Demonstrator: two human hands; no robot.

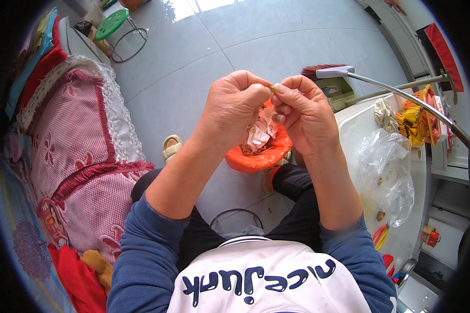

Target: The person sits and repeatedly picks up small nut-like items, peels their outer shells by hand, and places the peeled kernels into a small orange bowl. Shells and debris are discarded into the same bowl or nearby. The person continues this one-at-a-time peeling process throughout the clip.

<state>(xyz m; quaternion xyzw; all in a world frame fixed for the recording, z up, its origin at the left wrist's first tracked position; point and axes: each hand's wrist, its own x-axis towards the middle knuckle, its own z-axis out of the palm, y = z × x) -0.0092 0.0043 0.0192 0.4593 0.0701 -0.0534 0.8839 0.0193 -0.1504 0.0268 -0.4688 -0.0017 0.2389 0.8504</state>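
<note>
My left hand (234,107) and my right hand (309,112) meet fingertip to fingertip in front of me. Both are closed in a pinch on a small yellowish-green piece (272,88), mostly covered by the fingers, so its kind is unclear. Below them stands a bin lined with an orange plastic bag (245,163). Crumpled whitish and pinkish scraps (260,134) lie inside it, partly hidden by my hands.
A white counter (352,125) on the right bears a clear plastic bag (384,172) with small brown bits. Behind it are a broom (326,71) and a green dustpan (335,93). A pink-covered sofa (75,135) fills the left; a green stool (112,23) stands far left.
</note>
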